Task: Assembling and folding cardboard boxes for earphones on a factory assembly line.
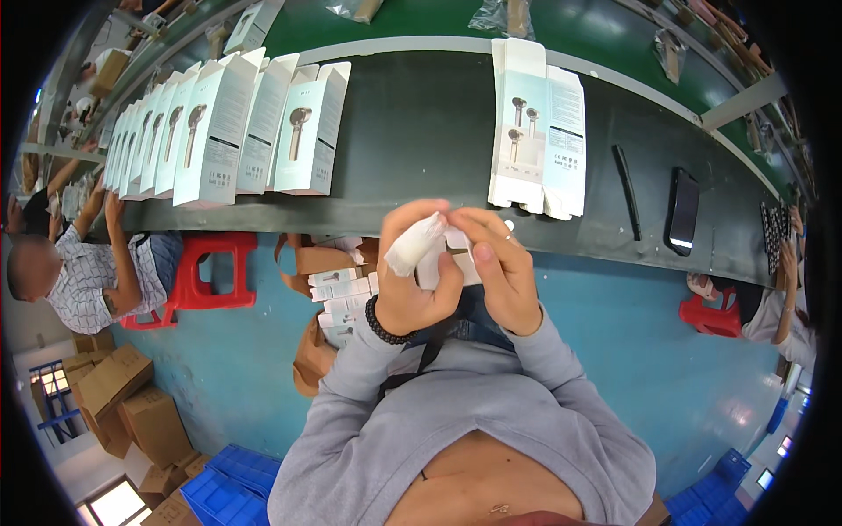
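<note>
Just beyond the near edge of the workbench, I hold a small white, roughly cylindrical bundle [416, 246] in front of me. It looks wrapped in thin paper or foam, and what lies inside is hidden. My left hand [419, 294] is closed round it, thumb toward the right. With fingers and thumb together, my right hand [504, 276] pinches the white wrapping at the bundle's right side. Beyond my hands on the bench [412, 131] lies a stack of flat, unfolded light-blue cartons [522, 131] printed with small handheld devices.
Upright light-blue boxes [307, 131] stand in a row at the left. To the right lie a black pen [627, 191] and a phone [682, 210]. Below the bench, a brown carton [309, 351] holds more small boxes. Another person sits left, near a red stool [210, 272].
</note>
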Demonstrator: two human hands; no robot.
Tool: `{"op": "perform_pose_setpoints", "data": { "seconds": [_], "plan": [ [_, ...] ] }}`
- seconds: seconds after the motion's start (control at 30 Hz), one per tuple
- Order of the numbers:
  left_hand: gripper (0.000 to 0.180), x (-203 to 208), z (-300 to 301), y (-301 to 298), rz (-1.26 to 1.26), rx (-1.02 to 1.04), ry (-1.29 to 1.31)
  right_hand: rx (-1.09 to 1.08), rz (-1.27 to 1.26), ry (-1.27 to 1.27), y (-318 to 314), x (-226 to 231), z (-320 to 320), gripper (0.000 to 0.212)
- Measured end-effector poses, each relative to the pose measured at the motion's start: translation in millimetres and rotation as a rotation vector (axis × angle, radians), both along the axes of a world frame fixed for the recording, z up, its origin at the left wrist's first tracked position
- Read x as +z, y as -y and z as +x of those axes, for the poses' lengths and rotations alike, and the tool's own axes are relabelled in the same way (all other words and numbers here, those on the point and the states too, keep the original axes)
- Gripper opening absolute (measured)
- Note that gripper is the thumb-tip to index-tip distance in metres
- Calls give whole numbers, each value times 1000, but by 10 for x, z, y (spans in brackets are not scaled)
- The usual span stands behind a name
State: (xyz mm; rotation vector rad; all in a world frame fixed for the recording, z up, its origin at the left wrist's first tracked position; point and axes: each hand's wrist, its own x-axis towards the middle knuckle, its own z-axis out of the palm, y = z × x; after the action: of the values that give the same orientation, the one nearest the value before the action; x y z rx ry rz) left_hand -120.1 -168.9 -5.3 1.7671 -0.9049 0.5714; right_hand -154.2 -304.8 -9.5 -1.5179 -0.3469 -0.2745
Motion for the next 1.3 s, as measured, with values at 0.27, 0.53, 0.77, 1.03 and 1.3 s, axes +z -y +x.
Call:
{"op": "perform_pose_setpoints", "data": {
  "seconds": [0.27,0.53,0.77,1.03,1.3],
  "plan": [
    [101,85,13,-46,29,-127,49,111,445,-267,-75,-73,-23,40],
    [113,83,17,-32,102,-93,82,94,469,-269,-101,-114,-3,41],
    [112,100,37,-65,0,-78,9,160,524,-214,-109,-119,28,65],
    [85,1028,169,-314,693,-244,-325,116,-108,-16,12,-114,72,98],
    [82,1853,828,-685,70,147,-316,-167,-762,266,773,185,396,73]
  ]
}}
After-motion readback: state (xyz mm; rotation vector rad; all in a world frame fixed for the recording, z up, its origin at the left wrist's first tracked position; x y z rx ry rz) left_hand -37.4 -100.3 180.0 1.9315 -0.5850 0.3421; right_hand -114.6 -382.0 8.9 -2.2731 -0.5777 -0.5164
